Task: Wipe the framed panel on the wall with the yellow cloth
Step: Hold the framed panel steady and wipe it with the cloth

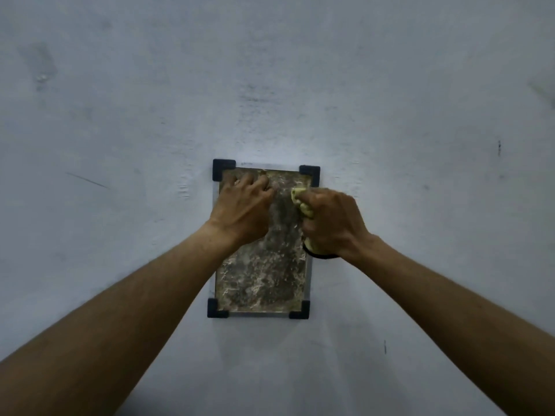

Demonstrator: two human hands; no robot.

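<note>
Grey painted wall (120, 145) carries a mottled brown rectangular panel (264, 277) with black corner brackets. The left hand (243, 202) rests on its upper left, grip holding nothing; the right hand (330, 220), grip tight, clutches a crumpled yellow cloth (301, 202) against its upper right.

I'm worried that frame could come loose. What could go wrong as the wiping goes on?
The panel seems held only by four black corner clips; hard rubbing might shift it, though the left hand braces its top. The cloth is bunched small in the right hand, so knuckles may scrape the rough surface.
</note>
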